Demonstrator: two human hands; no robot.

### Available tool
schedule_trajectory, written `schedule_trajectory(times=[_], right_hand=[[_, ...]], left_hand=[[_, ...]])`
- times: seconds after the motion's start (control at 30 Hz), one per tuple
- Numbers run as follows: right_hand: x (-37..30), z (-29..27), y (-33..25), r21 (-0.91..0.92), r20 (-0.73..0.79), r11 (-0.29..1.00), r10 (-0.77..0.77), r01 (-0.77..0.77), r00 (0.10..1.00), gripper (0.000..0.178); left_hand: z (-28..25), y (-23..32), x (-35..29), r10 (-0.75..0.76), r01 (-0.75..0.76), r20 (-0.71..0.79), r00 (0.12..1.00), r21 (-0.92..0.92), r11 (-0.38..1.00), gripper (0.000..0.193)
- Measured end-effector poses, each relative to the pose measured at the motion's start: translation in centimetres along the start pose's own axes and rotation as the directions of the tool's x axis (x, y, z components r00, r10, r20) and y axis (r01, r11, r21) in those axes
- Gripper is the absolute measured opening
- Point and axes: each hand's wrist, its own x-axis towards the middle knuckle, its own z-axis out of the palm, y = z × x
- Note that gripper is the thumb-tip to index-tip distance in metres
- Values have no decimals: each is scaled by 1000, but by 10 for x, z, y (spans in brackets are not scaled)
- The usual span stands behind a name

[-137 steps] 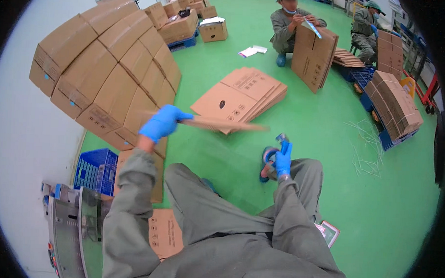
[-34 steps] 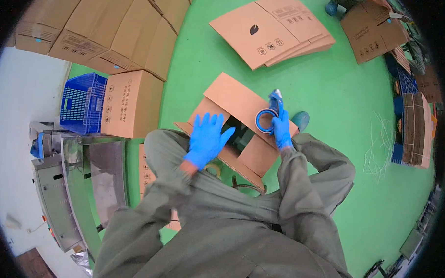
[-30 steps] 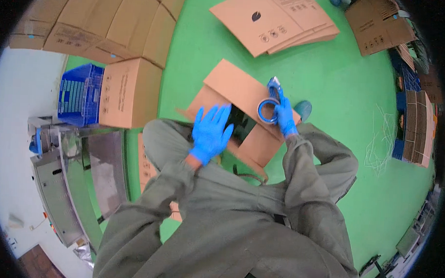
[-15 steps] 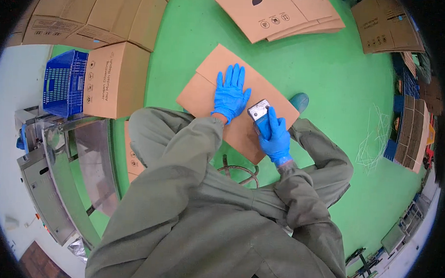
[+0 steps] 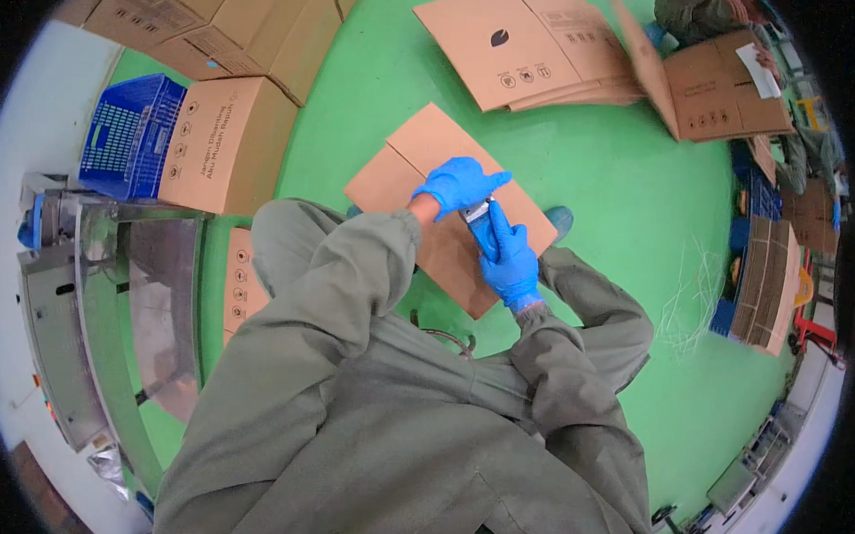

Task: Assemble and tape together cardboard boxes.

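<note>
A folded flat cardboard carton (image 5: 465,259) lies in front of me between my knees. My right hand (image 5: 512,270), in a blue glove, grips a blue hand tool (image 5: 482,233) with a flat silver metal head; its exact kind is unclear. The tool's head points up and left over the cardboard. Close beside that head is my left hand (image 5: 459,186), also gloved in blue. Its fingers are curled under, with one digit pointing right. Whatever lies inside its curl is hidden.
Flat cartons (image 5: 557,55) lie stacked ahead. At far right, a co-worker's hand (image 5: 766,60) is by an upright carton (image 5: 716,89). Big boxes (image 5: 238,34), a blue crate (image 5: 131,134) and a metal frame (image 5: 105,322) stand left. White straps (image 5: 690,300) lie on the green floor.
My left hand has gone from lying flat on the cardboard to curled beside the tool's head. My right hand moved slightly left with the tool. A co-worker has come into view with a moving carton.
</note>
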Motion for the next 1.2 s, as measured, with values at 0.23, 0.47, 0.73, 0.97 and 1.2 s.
schedule_trajectory(times=[0.23, 0.47, 0.73, 0.97, 1.2], right_hand=[[-3, 2, 3, -35, 11, 999, -24, 24, 1000, 84], [15, -4, -13, -66, 111, 988, -131, 139, 985, 85], [119, 15, -101, -265, 448, 959, 30, 101, 894, 84], [145, 34, -108, -306, 565, 944, 76, 123, 821, 80], [147, 30, -106, -334, 556, 934, 90, 123, 826, 78]], left_hand=[[8, -20, 5, -20, 24, 50, 999, -89, 996, 69], [20, -68, 29, 124, -120, -222, 967, 33, 992, 62], [-125, -199, 87, 2, 109, -554, 833, 167, 980, 51], [-6, -267, 142, -135, 153, -179, 974, 91, 984, 51], [-23, -244, 125, -251, 267, -183, 950, 69, 961, 70]])
